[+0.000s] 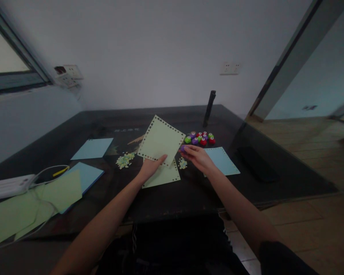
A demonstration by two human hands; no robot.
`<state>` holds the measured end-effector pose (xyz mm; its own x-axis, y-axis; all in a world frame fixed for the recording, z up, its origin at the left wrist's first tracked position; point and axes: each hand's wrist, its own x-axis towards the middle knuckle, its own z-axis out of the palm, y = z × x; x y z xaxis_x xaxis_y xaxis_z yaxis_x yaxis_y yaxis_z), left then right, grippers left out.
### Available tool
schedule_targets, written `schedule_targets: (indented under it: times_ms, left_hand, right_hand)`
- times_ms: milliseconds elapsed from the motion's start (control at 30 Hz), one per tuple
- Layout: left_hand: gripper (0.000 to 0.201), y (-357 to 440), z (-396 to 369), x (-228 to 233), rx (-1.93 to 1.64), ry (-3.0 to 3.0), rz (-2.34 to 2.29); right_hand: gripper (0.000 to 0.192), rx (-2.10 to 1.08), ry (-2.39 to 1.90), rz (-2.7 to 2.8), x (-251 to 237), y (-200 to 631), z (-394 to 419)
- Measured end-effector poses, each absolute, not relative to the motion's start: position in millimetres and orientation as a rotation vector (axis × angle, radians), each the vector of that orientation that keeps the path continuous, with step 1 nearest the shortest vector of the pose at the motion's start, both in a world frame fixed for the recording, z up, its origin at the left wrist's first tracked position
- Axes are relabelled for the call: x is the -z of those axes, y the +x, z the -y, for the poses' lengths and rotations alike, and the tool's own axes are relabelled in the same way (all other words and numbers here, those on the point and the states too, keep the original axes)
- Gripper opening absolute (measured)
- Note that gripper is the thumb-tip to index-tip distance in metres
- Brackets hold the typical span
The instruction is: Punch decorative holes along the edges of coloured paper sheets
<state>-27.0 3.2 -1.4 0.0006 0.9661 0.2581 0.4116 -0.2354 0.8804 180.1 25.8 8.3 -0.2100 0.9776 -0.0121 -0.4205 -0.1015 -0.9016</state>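
One green punched sheet (161,140) pinched in left-hand fingers (160,158) — corner-up, diamond-wise — right hand (196,156) closed around a purple punch (183,148).

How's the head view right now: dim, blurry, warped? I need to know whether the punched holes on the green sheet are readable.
Head view: dim overall, the dark table swallowing detail; wide-angle warp bends the window frame and doorway at the edges; soft focus, yet the hole border on the green sheet held by the left hand reads clearly; the small punches beyond the right hand blur together.
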Motion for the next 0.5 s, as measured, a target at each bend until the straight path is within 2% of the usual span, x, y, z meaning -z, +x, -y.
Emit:
schedule_targets:
  times_ms: [267, 500]
  left_hand:
    - [0.049, -27, -2, -3, -1.218, 1.671, -1.433]
    - [0.051, -30, -7, 5, -1.206, 1.724, -1.4]
  right_hand:
    - [0.027, -1.624, -0.908, 1.182, -10, 205, -30]
    - [0.035, -1.508, -1.03, 1.357, -2, 200, -26]
